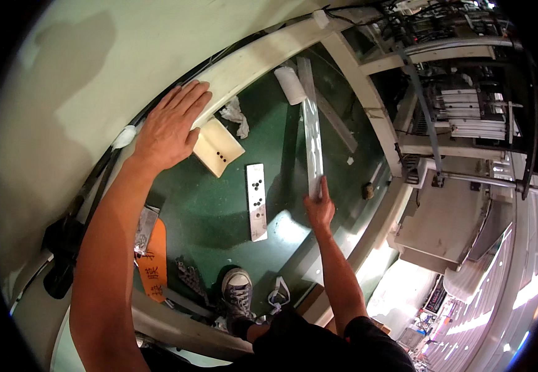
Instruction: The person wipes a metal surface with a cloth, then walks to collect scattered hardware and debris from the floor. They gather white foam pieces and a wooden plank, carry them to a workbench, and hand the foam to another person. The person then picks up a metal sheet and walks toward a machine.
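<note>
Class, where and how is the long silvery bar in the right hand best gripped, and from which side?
Probably grip the bar around its near end, from the person's side, where the right hand holds it: it is long and narrow, with that end toward the body, while a white roll crowds its far part.

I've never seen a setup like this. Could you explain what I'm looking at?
There's no robot here: a person works with two bare hands. The single picture comes from a wide fisheye camera worn on the head, looking down, so straight edges bend.

The left hand lies flat on a long cream frame beam. The right hand grips the near end of a long, shiny, flat strip; a white cylindrical roll is at its far end.

On the green floor are a pale rectangular plate with dark holes and an open cream box.
</note>
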The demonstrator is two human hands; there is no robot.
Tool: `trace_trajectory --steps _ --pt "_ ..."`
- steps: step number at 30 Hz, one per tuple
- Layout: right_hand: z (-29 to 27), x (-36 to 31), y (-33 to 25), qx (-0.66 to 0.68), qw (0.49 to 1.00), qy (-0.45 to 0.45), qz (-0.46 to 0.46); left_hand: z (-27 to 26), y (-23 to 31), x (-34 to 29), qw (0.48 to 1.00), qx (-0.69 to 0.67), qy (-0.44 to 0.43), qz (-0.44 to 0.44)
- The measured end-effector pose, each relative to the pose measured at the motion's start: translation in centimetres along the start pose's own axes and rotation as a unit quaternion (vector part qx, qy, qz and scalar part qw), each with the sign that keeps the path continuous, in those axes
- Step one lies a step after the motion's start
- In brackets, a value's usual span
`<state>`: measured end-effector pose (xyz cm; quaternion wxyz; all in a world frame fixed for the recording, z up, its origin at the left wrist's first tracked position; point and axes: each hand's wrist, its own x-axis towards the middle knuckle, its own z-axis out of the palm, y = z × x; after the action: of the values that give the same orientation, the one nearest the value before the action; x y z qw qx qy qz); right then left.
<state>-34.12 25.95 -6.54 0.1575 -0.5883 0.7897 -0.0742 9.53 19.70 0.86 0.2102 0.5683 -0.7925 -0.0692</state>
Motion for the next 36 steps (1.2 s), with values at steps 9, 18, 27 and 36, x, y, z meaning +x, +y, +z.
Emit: trace_trajectory --steps 9,18,27,36 --pt "-1.2 -1.5 -2.6 -0.038 0.997 0.001 -0.068 0.0 -0.1 -0.1 1.000 0.003 -0.001 0.013" --pt "-7.3 -18.7 5.0 -0.053 0.995 -0.082 0.009 0.4 -0.3 -0.3 1.000 0.009 0.013 0.008" --pt "-5.5 -21.8 6.2 -0.028 0.994 -0.097 -0.045 1.1 -0.5 -0.3 1.000 -0.002 0.027 0.011" --pt "2.9 1.2 -8.0 -0.071 0.983 -0.070 -0.157 0.8 -0.5 -0.5 0.999 -0.013 0.026 0.013"
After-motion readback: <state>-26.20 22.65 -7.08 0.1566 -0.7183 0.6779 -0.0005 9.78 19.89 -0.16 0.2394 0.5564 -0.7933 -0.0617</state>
